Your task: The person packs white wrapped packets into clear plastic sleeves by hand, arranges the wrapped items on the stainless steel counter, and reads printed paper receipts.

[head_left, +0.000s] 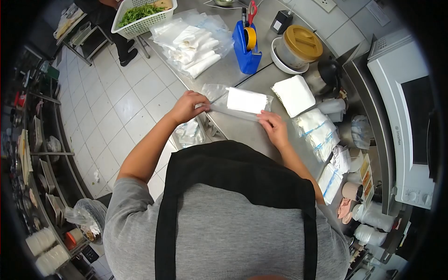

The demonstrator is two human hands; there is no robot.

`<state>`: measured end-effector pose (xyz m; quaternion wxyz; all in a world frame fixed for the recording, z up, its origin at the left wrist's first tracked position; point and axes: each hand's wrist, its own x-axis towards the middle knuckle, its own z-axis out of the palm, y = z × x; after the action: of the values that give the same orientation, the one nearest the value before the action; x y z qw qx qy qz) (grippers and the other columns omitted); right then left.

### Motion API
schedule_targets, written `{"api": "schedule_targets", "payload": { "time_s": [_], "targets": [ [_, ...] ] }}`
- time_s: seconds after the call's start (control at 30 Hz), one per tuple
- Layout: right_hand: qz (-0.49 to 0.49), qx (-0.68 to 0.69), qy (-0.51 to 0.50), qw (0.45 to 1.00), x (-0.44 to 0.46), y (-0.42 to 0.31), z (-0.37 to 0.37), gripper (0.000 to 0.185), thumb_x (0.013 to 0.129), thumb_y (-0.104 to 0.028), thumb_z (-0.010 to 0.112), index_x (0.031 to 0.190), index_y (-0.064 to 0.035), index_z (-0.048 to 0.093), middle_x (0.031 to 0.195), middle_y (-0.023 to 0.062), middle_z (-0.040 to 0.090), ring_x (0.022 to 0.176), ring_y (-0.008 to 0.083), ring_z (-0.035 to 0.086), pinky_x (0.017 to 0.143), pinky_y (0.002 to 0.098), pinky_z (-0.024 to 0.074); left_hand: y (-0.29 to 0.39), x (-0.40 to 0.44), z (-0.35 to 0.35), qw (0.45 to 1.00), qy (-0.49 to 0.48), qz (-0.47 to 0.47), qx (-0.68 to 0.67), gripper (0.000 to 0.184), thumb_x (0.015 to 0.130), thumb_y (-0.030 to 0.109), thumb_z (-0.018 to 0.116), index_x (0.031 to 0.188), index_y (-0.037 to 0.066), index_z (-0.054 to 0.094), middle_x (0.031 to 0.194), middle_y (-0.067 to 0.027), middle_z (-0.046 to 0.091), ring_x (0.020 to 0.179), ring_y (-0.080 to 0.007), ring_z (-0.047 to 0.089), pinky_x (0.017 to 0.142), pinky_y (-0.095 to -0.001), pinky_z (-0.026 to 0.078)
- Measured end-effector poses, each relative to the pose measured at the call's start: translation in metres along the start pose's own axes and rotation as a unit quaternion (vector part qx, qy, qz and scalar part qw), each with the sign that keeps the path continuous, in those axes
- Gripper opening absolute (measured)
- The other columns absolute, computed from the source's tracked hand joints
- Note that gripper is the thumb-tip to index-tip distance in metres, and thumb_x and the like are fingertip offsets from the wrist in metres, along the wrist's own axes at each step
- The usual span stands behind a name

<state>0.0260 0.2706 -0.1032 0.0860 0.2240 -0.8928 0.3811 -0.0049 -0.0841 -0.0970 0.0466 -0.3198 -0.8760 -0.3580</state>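
Note:
A clear plastic bag (219, 103) with a folded white napkin (247, 100) inside lies on the steel counter (249, 133). At the bag's left end, my left hand (192, 106) has its fingers pinched on the plastic. My right hand (273, 127) holds the bag's lower right edge, thumb and fingers together beside the napkin. A stack of white napkins (294, 95) sits to the right of the bag. Beyond it, at the upper left, is a pile of wrapped napkins (191, 42) in clear bags.
A blue tape dispenser (247, 51) stands behind the bag. Near it are a tub with a yellow lid (303, 43) and a basket of greens (143, 17). Packed napkins (318, 133) and a microwave (410, 116) are at the right. Another person's legs (122, 42) show at the upper left.

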Motion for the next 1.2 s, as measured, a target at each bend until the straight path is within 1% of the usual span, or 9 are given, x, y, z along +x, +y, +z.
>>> {"api": "schedule_targets", "payload": {
  "time_s": [0.07, 0.2, 0.4, 0.7, 0.83, 0.93, 0.97, 1.07, 1.2],
  "targets": [
    [0.124, 0.039, 0.019, 0.991, 0.008, 0.001, 0.000, 0.014, 0.085, -0.018, 0.067, 0.091, -0.0057, 0.067, 0.089, 0.0097, 0.070, 0.084, 0.0207, 0.065, 0.079, 0.0328, 0.0487, 0.002, 0.004, 0.006, 0.994, 0.044, -0.092, -0.032, 0.009, 0.082, 0.016, 0.067, 0.088, 0.009, 0.065, 0.080, -0.0048, 0.067, 0.084, -0.0241, 0.064, 0.082, -0.0381, 0.046],
    [0.190, 0.135, 0.072, 0.970, 0.037, 0.004, 0.006, 0.017, 0.089, -0.019, 0.062, 0.091, -0.0033, 0.067, 0.072, 0.0087, 0.067, 0.064, 0.0179, 0.063, 0.062, 0.0283, 0.0478, 0.002, 0.017, 0.027, 0.940, 0.148, -0.267, -0.150, 0.019, 0.087, 0.025, 0.063, 0.084, 0.006, 0.062, 0.069, -0.0102, 0.066, 0.067, -0.0301, 0.063, 0.069, -0.0403, 0.048],
    [0.239, 0.045, 0.095, 0.965, 0.059, 0.018, 0.015, 0.022, 0.088, -0.028, 0.063, 0.086, -0.0059, 0.060, 0.065, 0.0101, 0.064, 0.060, 0.0219, 0.064, 0.058, 0.0332, 0.0475, 0.001, 0.037, 0.037, 0.934, 0.226, -0.266, 0.075, 0.022, 0.089, 0.025, 0.060, 0.081, 0.005, 0.058, 0.067, -0.0128, 0.064, 0.061, -0.0294, 0.062, 0.056, -0.0378, 0.047],
    [0.269, -0.138, 0.091, 0.949, 0.070, 0.009, 0.020, 0.030, 0.084, -0.037, 0.066, 0.098, -0.0141, 0.054, 0.080, 0.0144, 0.067, 0.075, 0.0384, 0.064, 0.064, 0.0475, 0.0470, -0.014, 0.028, 0.037, 0.920, 0.178, -0.269, 0.222, 0.014, 0.084, 0.023, 0.064, 0.091, 0.013, 0.057, 0.063, -0.0066, 0.063, 0.067, -0.0293, 0.064, 0.072, -0.0463, 0.042],
    [0.256, -0.157, 0.097, 0.949, 0.070, 0.011, 0.022, 0.030, 0.084, -0.038, 0.065, 0.099, -0.0149, 0.054, 0.079, 0.0147, 0.067, 0.075, 0.0374, 0.064, 0.065, 0.0473, 0.0472, -0.021, 0.026, 0.012, 0.897, 0.160, -0.374, 0.173, 0.013, 0.088, 0.022, 0.059, 0.096, 0.012, 0.057, 0.073, -0.0087, 0.067, 0.069, -0.0295, 0.063, 0.072, -0.0432, 0.044],
    [0.252, -0.164, 0.099, 0.949, 0.070, 0.010, 0.023, 0.029, 0.084, -0.038, 0.064, 0.099, -0.0155, 0.055, 0.079, 0.0147, 0.067, 0.076, 0.0368, 0.064, 0.065, 0.0471, 0.0472, -0.033, 0.029, -0.001, 0.933, 0.266, -0.228, 0.076, 0.019, 0.092, 0.023, 0.054, 0.106, 0.011, 0.057, 0.086, -0.0125, 0.068, 0.081, -0.0252, 0.064, 0.078, -0.0377, 0.046],
    [0.251, -0.167, 0.099, 0.948, 0.069, 0.010, 0.023, 0.029, 0.084, -0.039, 0.064, 0.099, -0.0157, 0.055, 0.079, 0.0146, 0.067, 0.076, 0.0366, 0.064, 0.065, 0.0471, 0.0471, -0.038, 0.035, -0.003, 0.939, 0.261, -0.208, -0.086, 0.023, 0.095, 0.024, 0.051, 0.113, 0.010, 0.058, 0.095, -0.0127, 0.067, 0.092, -0.0196, 0.062, 0.082, -0.0336, 0.047],
    [0.254, -0.166, 0.093, 0.948, 0.069, 0.013, 0.025, 0.030, 0.084, -0.039, 0.064, 0.100, -0.0158, 0.054, 0.082, 0.0140, 0.067, 0.078, 0.0365, 0.064, 0.065, 0.0474, 0.0469, -0.027, 0.060, -0.011, 0.919, 0.158, -0.233, -0.276, 0.023, 0.095, 0.028, 0.054, 0.109, 0.010, 0.060, 0.094, -0.0089, 0.066, 0.095, -0.0154, 0.061, 0.083, -0.0305, 0.046],
    [0.229, -0.183, 0.111, 0.949, 0.067, 0.021, 0.029, 0.030, 0.084, -0.039, 0.064, 0.101, -0.0164, 0.054, 0.086, 0.0128, 0.068, 0.080, 0.0362, 0.064, 0.066, 0.0475, 0.0471, -0.017, 0.074, -0.003, 0.966, -0.082, -0.212, -0.126, 0.019, 0.089, 0.026, 0.065, 0.102, 0.012, 0.060, 0.079, -0.0002, 0.062, 0.070, -0.0086, 0.055, 0.062, -0.0238, 0.042]
  ]
}}
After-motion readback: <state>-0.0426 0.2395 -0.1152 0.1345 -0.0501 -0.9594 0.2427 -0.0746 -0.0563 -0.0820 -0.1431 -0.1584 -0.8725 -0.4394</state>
